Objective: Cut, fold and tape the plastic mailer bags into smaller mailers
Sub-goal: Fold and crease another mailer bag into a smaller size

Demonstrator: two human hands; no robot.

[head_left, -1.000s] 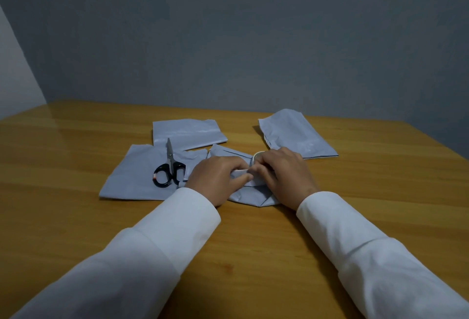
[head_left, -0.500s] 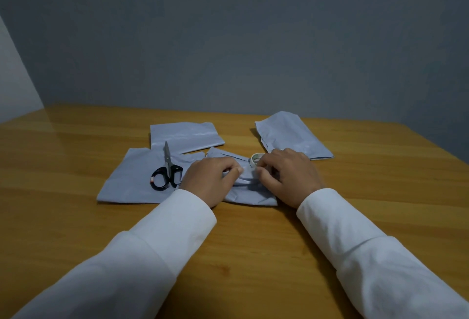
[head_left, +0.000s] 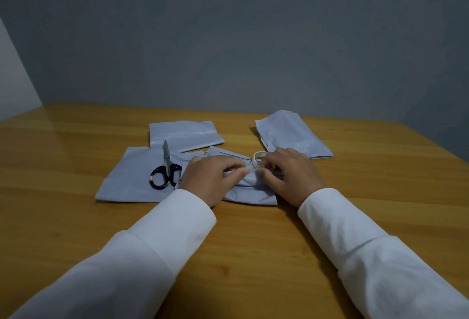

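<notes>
Since a moment ago I am bringing my fingertips closer together again over the folded mailer (head_left: pixel 250 193) lying under both hands. My left hand (head_left: pixel 212 179) is pinching its raised fold, and my right hand (head_left: pixel 289 176) is pinching the same fold beside the tape roll (head_left: pixel 258 160). Scissors (head_left: pixel 165 171) are lying left of my left hand.

It looks like a plain room, maybe at home or in a small office. A wooden worktop (head_left: pixel 330 217) stands in a corner, with a bare grey wall (head_left: pixel 241 39) at 12 o'clock and a lighter wall (head_left: pixel 12 85) at 9 o'clock. Scissors (head_left: pixel 166 171) lie on the worktop.
</notes>
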